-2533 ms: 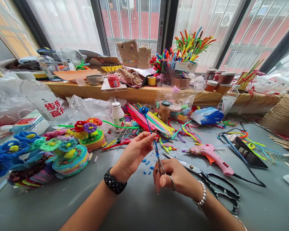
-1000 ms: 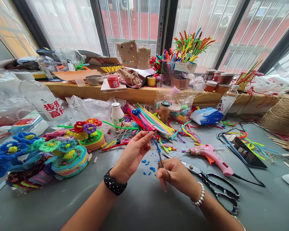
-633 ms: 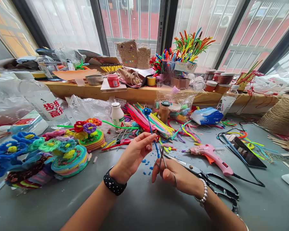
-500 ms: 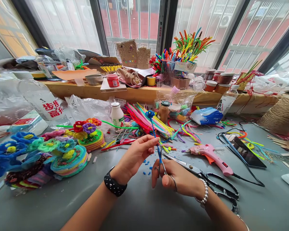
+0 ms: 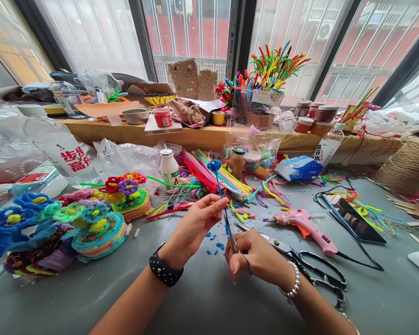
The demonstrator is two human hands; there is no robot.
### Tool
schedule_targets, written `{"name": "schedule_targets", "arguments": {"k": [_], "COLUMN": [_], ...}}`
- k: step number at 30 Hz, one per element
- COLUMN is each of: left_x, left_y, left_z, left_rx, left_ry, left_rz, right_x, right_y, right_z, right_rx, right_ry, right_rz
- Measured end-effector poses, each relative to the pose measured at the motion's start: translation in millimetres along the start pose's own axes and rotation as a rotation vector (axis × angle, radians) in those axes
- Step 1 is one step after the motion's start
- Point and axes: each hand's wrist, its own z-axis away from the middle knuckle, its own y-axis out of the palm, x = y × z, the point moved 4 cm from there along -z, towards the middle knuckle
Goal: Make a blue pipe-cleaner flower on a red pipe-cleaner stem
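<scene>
Between thumb and fingers, my left hand (image 5: 199, 223) pinches the stem of a blue pipe-cleaner flower (image 5: 214, 166), its head pointing up and away. My right hand (image 5: 247, 253) is closed around the handles of small scissors (image 5: 232, 238), thumb and fingers in the loops. The blades lie along the blue stem just below my left fingertips. Whether they touch the wire itself I cannot tell. Blue fuzz clippings (image 5: 219, 245) are scattered on the grey table (image 5: 202, 302) beneath the hands.
Large black-handled shears (image 5: 300, 260) and a pink glue gun (image 5: 307, 228) lie to the right. Finished pipe-cleaner flowers (image 5: 97, 211) stand at the left. Behind are a pipe-cleaner bundle (image 5: 209, 177), a white bottle (image 5: 169, 168) and a brown jar (image 5: 236, 163).
The flower head has shifted slightly left. My right hand has moved a little right, and the scissors' blades lie at a different slant along the stem. More blue clippings show on the table.
</scene>
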Motion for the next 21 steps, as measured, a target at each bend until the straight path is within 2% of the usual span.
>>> {"name": "schedule_targets", "arguments": {"k": [3,9,14,21], "left_x": [-0.3,2.2,3.2,5.9], "left_y": [-0.6,-0.2,1.4,0.6], "left_z": [-1.0,-0.2,0.9,-0.3], "left_rx": [-0.016,-0.009,0.0,0.002], "left_ry": [0.02,0.014,0.019,-0.016], "left_rz": [-0.002,-0.002,-0.006,0.088], "right_x": [-1.9,4.0,6.8,2.0], "right_y": [-0.3,5.1,7.4,7.1], "right_z": [-0.1,0.8,-1.0,-2.4], "right_rx": [-0.023,0.041,0.043,-0.031], "right_ry": [0.044,-0.028,-0.048,-0.002], "right_rz": [-0.02,-0.043,-0.035,0.107]}}
